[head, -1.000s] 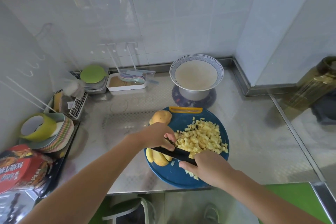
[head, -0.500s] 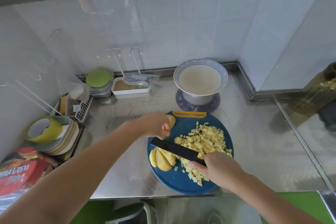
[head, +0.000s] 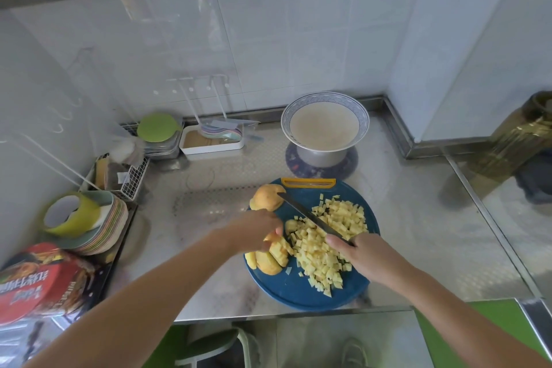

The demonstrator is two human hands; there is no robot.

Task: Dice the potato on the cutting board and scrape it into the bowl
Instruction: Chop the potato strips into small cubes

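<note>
"Blue board (head: 277, 287) looks busy. How far along are you?"

"More than half, I'd judge. A loose heap of dice (head: 325, 248) covers the middle and right of it. Left to cut are the slabs (head: 270, 261) at the near left edge and a skin-on half potato (head: 266, 197) at the far left rim."

"And your hands?"

"My right hand (head: 367, 257) is wrapped round the handle of the knife (head: 310, 216). The blade is angled across the heap with its tip toward that half potato. My left hand (head: 257, 230) has its fingers curled on one of the slabs, just beside the heap."

"Anything in the bowl (head: 285, 124)?"

"No potato that I can see. It stands beyond the board, well apart from my hands. So the scraping is all to come, once the last pieces are diced."
</note>
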